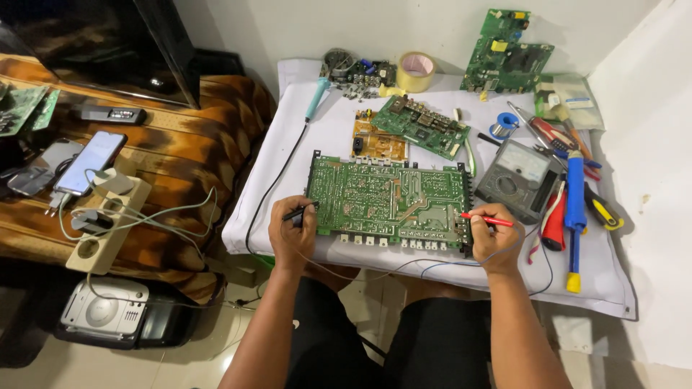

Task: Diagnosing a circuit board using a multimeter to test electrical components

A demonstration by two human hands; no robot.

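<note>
Big green board [389, 202] flat on the white bench [461, 277], long side running left to right, just ahead of both hands. Left hand [290, 234] pinching a black probe [300, 212], tip at the board's left edge. Right hand [490, 241] pinching a red probe [487, 219], tip pointing left onto the right end. Grey meter [520, 176] just right of the board, tools [574, 205] beside it.

A home electronics repair corner. A low worktop [303, 108] under a white cloth carries a large green circuit board [389, 202]; behind it lie smaller boards [422, 126] and a tape roll [417, 70], to its right an analog multimeter [515, 176] and screwdrivers [574, 209]. Left of it, a patterned couch [180, 158] holds a power strip [108, 223].
</note>
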